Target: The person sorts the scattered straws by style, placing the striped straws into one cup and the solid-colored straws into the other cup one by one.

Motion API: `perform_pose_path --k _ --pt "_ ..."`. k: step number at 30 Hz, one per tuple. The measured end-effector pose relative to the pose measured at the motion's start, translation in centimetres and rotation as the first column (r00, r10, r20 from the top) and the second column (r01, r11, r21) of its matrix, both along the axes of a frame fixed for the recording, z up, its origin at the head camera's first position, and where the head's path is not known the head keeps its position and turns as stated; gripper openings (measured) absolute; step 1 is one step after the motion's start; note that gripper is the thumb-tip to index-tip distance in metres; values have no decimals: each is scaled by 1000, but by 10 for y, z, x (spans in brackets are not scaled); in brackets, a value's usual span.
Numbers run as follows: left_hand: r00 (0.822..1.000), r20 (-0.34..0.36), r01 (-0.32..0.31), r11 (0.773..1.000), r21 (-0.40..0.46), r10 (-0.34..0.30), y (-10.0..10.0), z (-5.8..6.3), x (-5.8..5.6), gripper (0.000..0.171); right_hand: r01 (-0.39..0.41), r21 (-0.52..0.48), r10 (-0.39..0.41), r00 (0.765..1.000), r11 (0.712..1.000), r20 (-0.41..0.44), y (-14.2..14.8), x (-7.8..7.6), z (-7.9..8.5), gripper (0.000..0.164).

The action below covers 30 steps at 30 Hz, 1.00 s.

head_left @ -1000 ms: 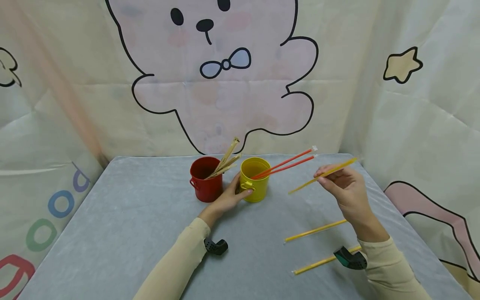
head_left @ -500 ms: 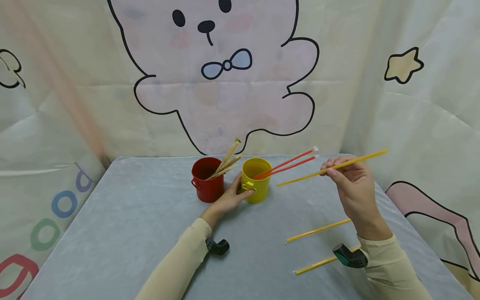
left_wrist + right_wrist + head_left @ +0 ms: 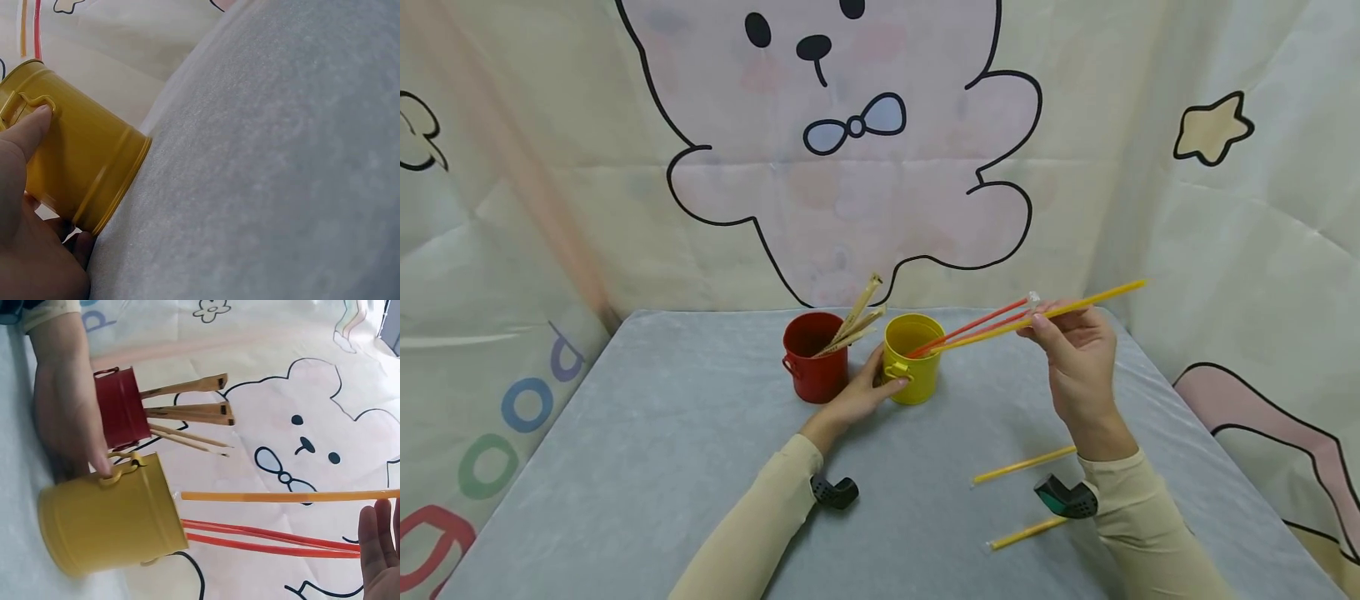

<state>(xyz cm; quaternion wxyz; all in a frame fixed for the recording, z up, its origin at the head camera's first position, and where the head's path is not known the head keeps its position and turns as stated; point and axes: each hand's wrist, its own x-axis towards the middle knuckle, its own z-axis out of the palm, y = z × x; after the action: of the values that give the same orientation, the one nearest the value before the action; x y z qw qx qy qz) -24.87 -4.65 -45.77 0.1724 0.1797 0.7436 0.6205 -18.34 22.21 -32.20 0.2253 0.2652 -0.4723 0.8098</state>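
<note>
My left hand [image 3: 853,400] holds a small yellow bucket [image 3: 917,387] at its left side. Its thumb lies by the bucket's side loop in the left wrist view, and the other fingers go behind the bucket [image 3: 94,150]. Two orange-red straws [image 3: 269,534] lean out of the bucket to the right. Between thumb and fingers, my right hand [image 3: 1082,367] pinches a yellow straw [image 3: 1105,295], tilted with its lower end at the bucket's rim. Whether that end is inside the rim, I cannot tell.
Left of the yellow bucket stands a red bucket [image 3: 816,379] with several thin brown sticks [image 3: 187,412] in it. Two wrapped yellow straws [image 3: 1022,467] lie on the grey-blue cloth [image 3: 700,433] near my right forearm. A printed curtain [image 3: 587,233] hangs behind the table.
My right hand moved right, then back left, bringing the yellow straw's lower end to the bucket's rim. My left hand and both buckets stay put.
</note>
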Motion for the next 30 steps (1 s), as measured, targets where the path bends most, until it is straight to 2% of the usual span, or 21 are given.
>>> perform_pose_path --k 4,8,16,21,26,30 --pt "1000 -4 -5 1000 -2 5 -1 0 -2 80 77 25 -78 995 997 60 -2 -6 -7 19" --pt "1000 -7 -8 1000 -9 8 0 0 -3 80 93 60 -100 988 994 120 -2 -12 -15 14" --pt "1000 -13 -24 1000 -11 24 2 -1 -1 80 146 166 -185 950 975 251 -2 -20 -29 20" --pt "1000 -3 -25 999 -25 25 1 -1 -2 81 174 224 -231 937 959 263 -4 -26 -36 10" --pt "1000 -13 -17 1000 -22 16 0 -1 -2 80 194 283 -268 929 939 255 -7 -32 -45 7" --pt "1000 -15 1 1000 -4 -1 0 0 -1 79 210 358 -318 906 910 278 -10 -34 -49 6"
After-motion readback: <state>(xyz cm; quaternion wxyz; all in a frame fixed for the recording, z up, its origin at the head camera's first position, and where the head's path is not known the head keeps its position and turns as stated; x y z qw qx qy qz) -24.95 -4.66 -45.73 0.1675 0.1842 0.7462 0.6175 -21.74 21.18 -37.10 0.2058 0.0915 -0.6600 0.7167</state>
